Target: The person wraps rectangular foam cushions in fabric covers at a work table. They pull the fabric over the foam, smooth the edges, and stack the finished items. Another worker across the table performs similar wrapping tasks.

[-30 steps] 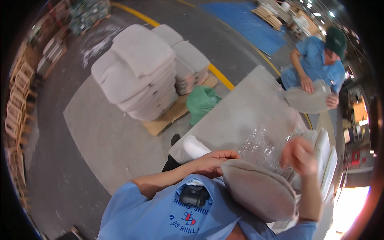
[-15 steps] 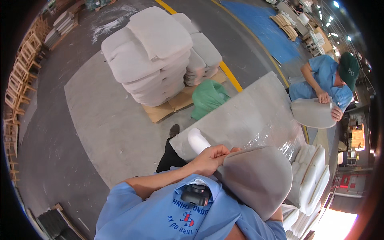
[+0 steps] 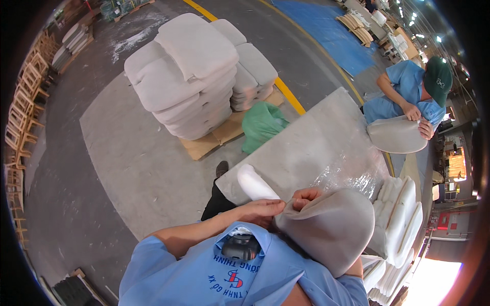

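A grey-beige seat cushion [image 3: 332,229] is held up against my chest, its rounded side toward the right. My left hand [image 3: 264,210] pinches the cushion's near-left edge between thumb and fingers. Just beyond it, my right hand [image 3: 306,197] grips the same edge with curled fingers, and the cushion hides my right forearm. The fabric puckers between the two hands. A white roll [image 3: 254,183] lies on the table [image 3: 311,137] beside my left hand.
Cushions [image 3: 189,66] are stacked on cardboard [image 3: 204,148] beyond the table, near a green bag [image 3: 263,125]. White cushions [image 3: 393,219] are piled at the right. Across the table, a co-worker [image 3: 408,97] in a green cap handles another cushion [image 3: 398,135].
My left hand has shifted back toward me along the edge, and more of my right hand's fingers now shows. The cushion's edge has become more folded. The co-worker's hands have drawn closer together.
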Motion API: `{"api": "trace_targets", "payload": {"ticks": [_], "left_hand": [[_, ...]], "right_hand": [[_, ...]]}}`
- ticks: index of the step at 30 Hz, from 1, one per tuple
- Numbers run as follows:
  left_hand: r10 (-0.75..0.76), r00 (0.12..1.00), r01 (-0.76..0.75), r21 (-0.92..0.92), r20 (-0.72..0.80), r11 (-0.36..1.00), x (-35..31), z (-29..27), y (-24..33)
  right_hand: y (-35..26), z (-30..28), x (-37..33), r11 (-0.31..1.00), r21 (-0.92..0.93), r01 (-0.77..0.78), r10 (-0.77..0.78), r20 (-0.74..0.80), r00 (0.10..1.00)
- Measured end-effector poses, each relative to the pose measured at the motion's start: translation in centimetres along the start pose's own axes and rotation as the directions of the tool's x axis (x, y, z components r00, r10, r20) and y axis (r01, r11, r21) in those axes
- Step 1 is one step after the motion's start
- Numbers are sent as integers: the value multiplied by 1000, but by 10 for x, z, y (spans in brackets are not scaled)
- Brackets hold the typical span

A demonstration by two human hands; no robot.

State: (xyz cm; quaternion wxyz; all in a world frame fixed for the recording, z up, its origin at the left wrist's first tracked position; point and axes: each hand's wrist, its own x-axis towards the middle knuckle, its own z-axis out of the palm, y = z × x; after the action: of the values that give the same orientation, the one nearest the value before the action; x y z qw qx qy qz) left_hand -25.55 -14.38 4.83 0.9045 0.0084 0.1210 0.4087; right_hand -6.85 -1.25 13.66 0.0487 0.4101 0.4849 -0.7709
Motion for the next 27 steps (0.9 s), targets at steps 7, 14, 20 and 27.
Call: {"api": "trace_targets", "payload": {"ticks": [7, 14, 20, 27], "left_hand": [[215, 974, -216, -10, -69, 976, -9, -12, -7], [496, 803, -429, 257, -331, 866, -6, -57, -13], [735, 417, -309, 677, -534, 668, 4, -87, -15], [732, 280, -27, 757, -622, 653, 1, -99, 1]], "right_hand": [[-16, 1, 21, 994, 84, -64, 59, 55, 997], [-33, 14, 40, 971, -122, 205, -192, 111, 975], [-23, 35, 80, 743, -461, 485, -485, 128, 865], [-2, 17, 142, 830, -333, 448, -439, 105, 892]]}}
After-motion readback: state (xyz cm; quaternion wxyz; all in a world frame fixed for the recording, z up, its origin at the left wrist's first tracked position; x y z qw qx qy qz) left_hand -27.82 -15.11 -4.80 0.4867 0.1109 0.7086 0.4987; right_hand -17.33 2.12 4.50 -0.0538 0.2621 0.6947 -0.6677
